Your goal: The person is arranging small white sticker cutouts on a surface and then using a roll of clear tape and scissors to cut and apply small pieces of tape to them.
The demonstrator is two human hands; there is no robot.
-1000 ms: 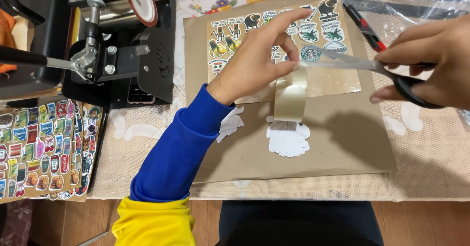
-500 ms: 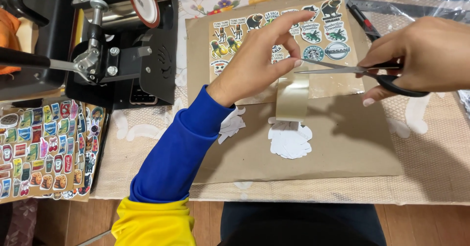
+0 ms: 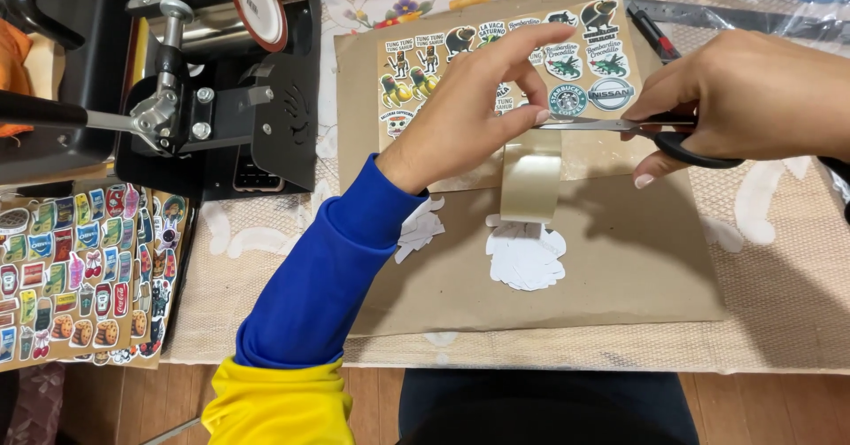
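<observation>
- Pinching the top of a strip of clear tape (image 3: 529,175) with my left hand (image 3: 469,108), I let it hang above the brown cardboard (image 3: 637,259).
- My right hand (image 3: 744,100) is clenched around black-handled scissors (image 3: 637,131), blades at the tape's upper edge.
- White paper cut-outs (image 3: 527,257) lie just below the tape.
- A sticker sheet (image 3: 425,64) sits behind my left hand.

Scissors (image 3: 620,126) handles buried in the right hand (image 3: 744,108), sticker sheet (image 3: 496,64) partly covered by the left hand (image 3: 469,108), heat press (image 3: 177,82) cropped at top edge, tape (image 3: 529,175) end perhaps pinched, unclear.
</observation>
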